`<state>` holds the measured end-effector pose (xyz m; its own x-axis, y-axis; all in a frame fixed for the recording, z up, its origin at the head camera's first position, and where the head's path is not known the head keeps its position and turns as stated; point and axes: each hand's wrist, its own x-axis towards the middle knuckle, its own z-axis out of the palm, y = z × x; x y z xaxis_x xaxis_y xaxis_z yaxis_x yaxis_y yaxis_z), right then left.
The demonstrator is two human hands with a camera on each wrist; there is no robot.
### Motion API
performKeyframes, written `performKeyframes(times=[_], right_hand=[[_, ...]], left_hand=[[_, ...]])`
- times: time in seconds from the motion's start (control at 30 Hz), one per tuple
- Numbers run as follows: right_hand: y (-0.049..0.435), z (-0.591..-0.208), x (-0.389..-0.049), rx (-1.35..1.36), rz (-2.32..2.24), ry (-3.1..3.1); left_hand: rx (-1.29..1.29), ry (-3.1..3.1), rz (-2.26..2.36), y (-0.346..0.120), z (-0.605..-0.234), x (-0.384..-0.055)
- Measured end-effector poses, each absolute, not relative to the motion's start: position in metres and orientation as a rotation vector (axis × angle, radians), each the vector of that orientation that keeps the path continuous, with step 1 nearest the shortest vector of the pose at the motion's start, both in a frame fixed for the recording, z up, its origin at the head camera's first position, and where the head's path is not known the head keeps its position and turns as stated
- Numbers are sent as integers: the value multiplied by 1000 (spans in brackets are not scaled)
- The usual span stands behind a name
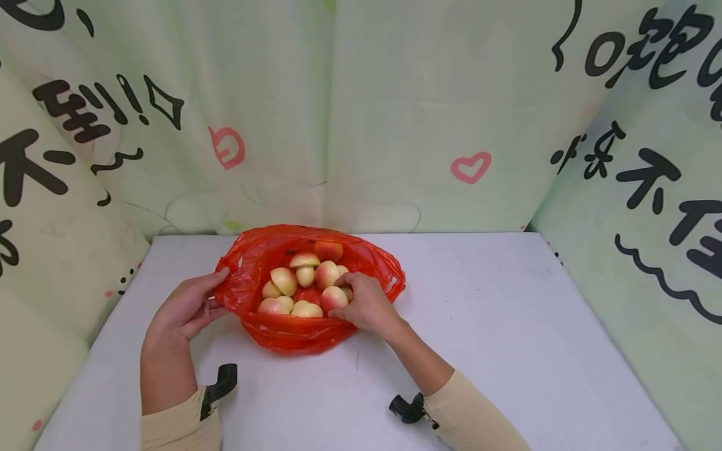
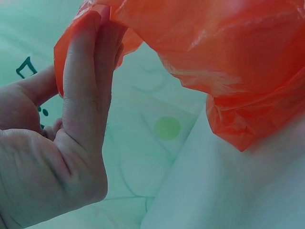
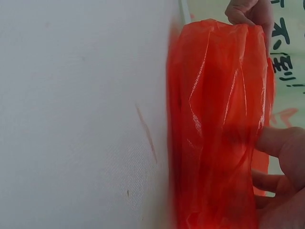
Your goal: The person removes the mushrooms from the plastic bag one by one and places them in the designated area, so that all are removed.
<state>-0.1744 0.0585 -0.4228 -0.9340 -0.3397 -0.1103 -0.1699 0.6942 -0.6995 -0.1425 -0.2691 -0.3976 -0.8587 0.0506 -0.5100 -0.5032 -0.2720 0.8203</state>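
A red plastic bag (image 1: 254, 329) stands with its mouth wide, and several pale yellow-and-pink peaches (image 1: 284, 282) lie inside it. My left hand (image 1: 188, 307) pinches the bag's left rim between thumb and fingers; the left wrist view shows the fingers (image 2: 83, 81) against the thin red plastic. Over the bag's right front rim reaches my right hand (image 1: 368, 304), its thumb and fingers curled round a pink-blushed peach (image 1: 334, 299). In the right wrist view the bag's wall (image 3: 214, 114) hides the fingertips and the fruit.
The bag rests on a white table (image 1: 479, 326) near its back edge. Light green curtains (image 1: 406, 113) with black lettering and pink drawings enclose the back and both sides. A black camera mount (image 1: 220, 385) is on the left wrist, another mount (image 1: 407, 408) on the right.
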Motion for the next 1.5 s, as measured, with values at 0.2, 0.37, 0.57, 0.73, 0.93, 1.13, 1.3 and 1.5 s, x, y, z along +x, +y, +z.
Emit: performKeyframes(times=[0.2,0.37,0.57,0.73,0.93,1.13,1.3,1.5], right_hand=[[60,-420,-170,-423,-1093,2680],[62,-416,-169,-445,-1100,2704],[63,-408,-168,-412,-1106,2717],[64,-402,-167,-405,-1123,2715],[67,-400,-166,-418,-1145,2727],[71,-397,-162,-440,-1144,2723],[78,-393,-162,-475,-1160,2744],[85,-392,-163,-494,-1189,2752]], left_hand=[[-548,1632,2175,-270,-398,-142],[-525,1627,2180,-271,-398,-141],[-524,1615,2193,-270,-397,-141],[-536,1620,2189,-269,-397,-142],[-541,1622,2194,-270,-398,-142],[-548,1618,2187,-271,-401,-140],[-539,1615,2190,-271,-402,-141],[-548,1600,2193,-272,-402,-142]])
